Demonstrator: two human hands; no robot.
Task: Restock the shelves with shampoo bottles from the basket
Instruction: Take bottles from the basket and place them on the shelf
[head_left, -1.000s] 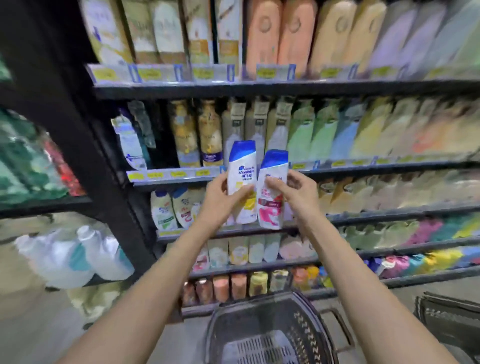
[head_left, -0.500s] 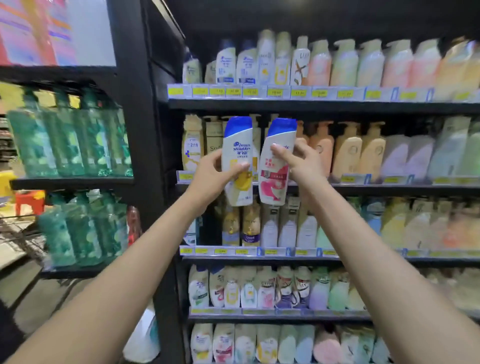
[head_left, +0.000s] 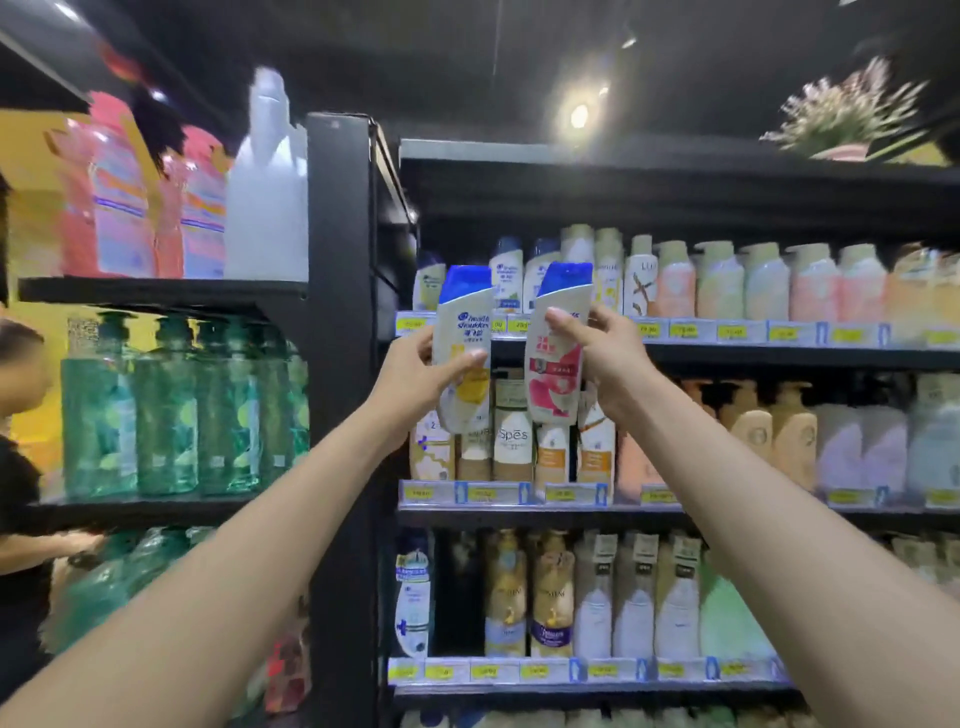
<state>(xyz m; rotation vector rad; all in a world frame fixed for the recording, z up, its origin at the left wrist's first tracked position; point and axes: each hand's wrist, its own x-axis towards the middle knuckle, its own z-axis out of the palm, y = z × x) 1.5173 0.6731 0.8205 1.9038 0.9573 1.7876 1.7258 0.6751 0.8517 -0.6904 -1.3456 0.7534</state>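
While both arms reach up toward the far shelving, the left hand (head_left: 410, 374) grips a white shampoo bottle with a yellow label (head_left: 464, 317), thumb across its front and fingers curled behind; the right hand (head_left: 605, 358) grips a second white bottle with a pink label (head_left: 551, 375), thumb on the front and fingers wrapped round its right edge; both bottles have blue caps and are held side by side with a gap between them, the pink one tilted slightly right; they hang in the air in front of the top shelf (head_left: 779, 349) and its price-tag rail, near a row of similar blue-capped bottles (head_left: 506, 275) at that shelf's left end; left of the black upright (head_left: 337, 364), green bottles (head_left: 166, 410) fill a neighbouring shelf; a person in black (head_left: 15, 483) stands at the left edge.
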